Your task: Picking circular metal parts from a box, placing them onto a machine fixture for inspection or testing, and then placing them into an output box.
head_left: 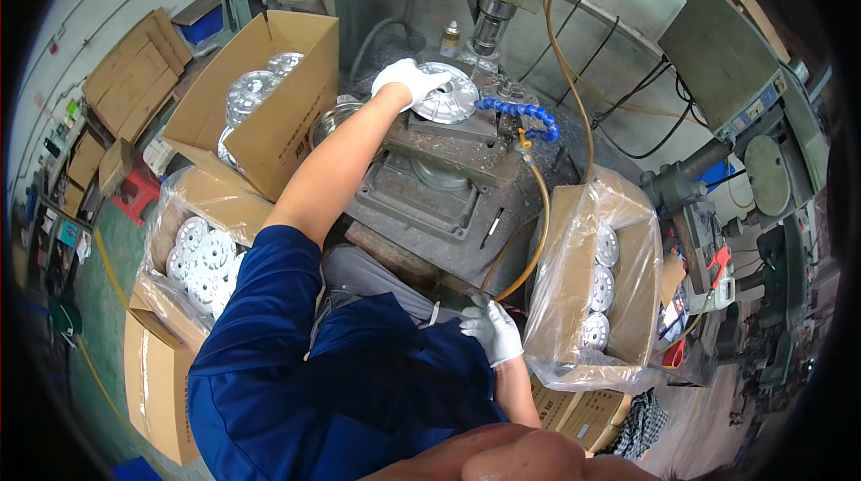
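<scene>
My left hand (413,82), in a white glove, reaches far forward and grips the left edge of a round silver metal disc (447,94) with cut-out patterns. That disc lies on a raised steel fixture (453,142) of the machine. Low by my lap, my right hand (493,330), also gloved, has its fingers curled. Close to those fingers runs the lower end of a yellow hose (538,248); whatever the hand holds is hidden. A blue jointed coolant hose (516,108) points at the disc from the right. Behind my left forearm another shiny round part (332,122) partly shows.
Cardboard boxes with silver discs stand at the left (296,113), lower left (220,199) and right (637,302); the latter two have plastic liners. A pen (491,226) lies on the machine table (421,239). A spray can (450,39) stands behind the disc, beside the vertical spindle (491,24).
</scene>
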